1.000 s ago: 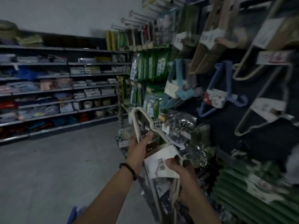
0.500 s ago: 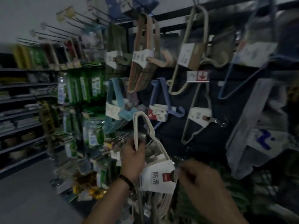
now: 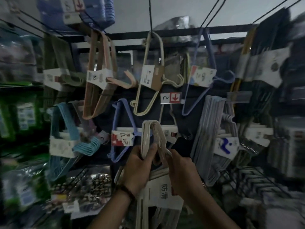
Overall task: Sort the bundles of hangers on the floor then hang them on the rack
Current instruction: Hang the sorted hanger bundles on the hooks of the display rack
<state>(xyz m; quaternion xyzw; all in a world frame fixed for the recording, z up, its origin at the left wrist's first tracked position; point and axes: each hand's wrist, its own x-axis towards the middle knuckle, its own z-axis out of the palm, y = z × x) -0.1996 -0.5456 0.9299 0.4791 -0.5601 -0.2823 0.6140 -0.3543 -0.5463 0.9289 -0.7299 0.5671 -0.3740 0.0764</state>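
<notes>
I hold a bundle of cream hangers (image 3: 149, 134) upright in front of the display rack (image 3: 181, 33). A white paper band (image 3: 162, 193) with printed characters wraps the bundle lower down. My left hand (image 3: 138, 167) grips the left side of the bundle just under its rounded top. My right hand (image 3: 183, 171) holds the right side at the same height. The bundle's top sits below the rack's pegs, in front of a blue banded hanger bundle (image 3: 123, 136).
Banded hanger bundles hang from the pegs: pink (image 3: 99, 76), cream (image 3: 151, 76), thin blue (image 3: 199, 76), light blue (image 3: 66, 142), grey (image 3: 212, 142), dark ones at right (image 3: 264, 68). A red arrow price tag (image 3: 170, 97) sits mid-rack. Packaged goods fill the left shelves (image 3: 21, 116).
My view swung right and up from the aisle to the rack. The cream bundle rose toward the pegs, and my right hand moved from the paper band up to the hangers' upper side.
</notes>
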